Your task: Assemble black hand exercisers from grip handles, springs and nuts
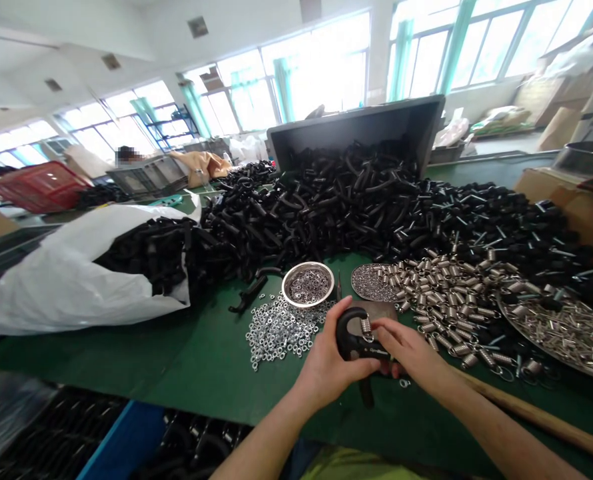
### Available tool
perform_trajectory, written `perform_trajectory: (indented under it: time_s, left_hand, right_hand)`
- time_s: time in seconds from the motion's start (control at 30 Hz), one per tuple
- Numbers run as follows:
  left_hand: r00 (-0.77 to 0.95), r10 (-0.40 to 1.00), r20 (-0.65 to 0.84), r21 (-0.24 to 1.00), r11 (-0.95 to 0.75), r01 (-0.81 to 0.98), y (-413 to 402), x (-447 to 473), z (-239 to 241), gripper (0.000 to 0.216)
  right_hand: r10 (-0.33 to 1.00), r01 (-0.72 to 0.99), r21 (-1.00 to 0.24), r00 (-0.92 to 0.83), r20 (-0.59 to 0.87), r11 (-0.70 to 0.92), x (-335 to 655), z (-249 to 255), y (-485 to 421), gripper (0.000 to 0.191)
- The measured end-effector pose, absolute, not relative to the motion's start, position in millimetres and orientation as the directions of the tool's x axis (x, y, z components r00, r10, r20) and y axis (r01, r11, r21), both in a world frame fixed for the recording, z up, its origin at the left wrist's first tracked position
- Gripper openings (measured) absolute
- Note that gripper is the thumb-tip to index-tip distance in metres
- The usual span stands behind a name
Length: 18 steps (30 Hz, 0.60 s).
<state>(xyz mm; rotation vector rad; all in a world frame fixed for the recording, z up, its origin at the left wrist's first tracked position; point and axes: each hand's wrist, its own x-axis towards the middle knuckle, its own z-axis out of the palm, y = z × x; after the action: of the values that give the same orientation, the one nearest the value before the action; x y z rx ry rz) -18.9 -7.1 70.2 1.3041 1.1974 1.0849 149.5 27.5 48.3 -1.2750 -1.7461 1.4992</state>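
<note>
Above the near edge of the green desk (186,360), the left hand (326,363) is curled tight around a black handle (352,340) carrying a steel spring (365,326), and the right hand (407,350) pinches the same handle from the other side, fingers bent over its top. Just beyond lie loose nuts (279,330), a metal bowl (307,265) of more, a spread of springs (446,293) and a heap of black handles (351,200) before a tipped grey crate (356,123).

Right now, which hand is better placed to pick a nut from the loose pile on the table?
Probably the left hand. The loose nuts lie just beside it, while the right hand is on the far side of the black handle that both hold, nearer the springs.
</note>
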Motion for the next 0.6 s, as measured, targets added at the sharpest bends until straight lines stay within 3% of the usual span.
perform_trajectory:
  time_s: [0.1, 0.2, 0.3, 0.5, 0.6]
  left_hand:
    - [0.118, 0.993, -0.024, 0.986, 0.004, 0.168, -8.6, -19.0, 64.8, 0.088]
    - [0.078, 0.997, -0.023, 0.993, 0.013, 0.117, -11.1, -16.3, 55.8, 0.087]
    - [0.065, 0.998, -0.020, 0.997, 0.015, 0.077, -15.5, -14.0, 47.5, 0.085]
    - [0.118, 0.993, 0.022, 0.985, -0.042, 0.166, -17.7, -14.9, 44.0, 0.082]
    - [0.157, 0.987, 0.031, 0.981, -0.061, 0.185, -13.8, -16.5, 44.2, 0.079]
  right_hand:
    - [0.812, 0.294, -0.953, -0.540, -0.223, -0.066, 142.5, 54.0, 32.2, 0.044]
    - [0.888, 0.392, -0.911, -0.455, -0.073, 0.126, 136.2, 60.1, 28.9, 0.031]
    - [0.914, 0.589, -0.753, -0.403, 0.041, 0.293, 132.5, 63.6, 22.6, 0.025]
    - [0.896, 0.791, -0.471, -0.444, -0.004, 0.390, 131.0, 68.5, 22.0, 0.026]
    - [0.893, 0.818, -0.427, -0.447, -0.053, 0.385, 130.0, 68.8, 24.6, 0.025]
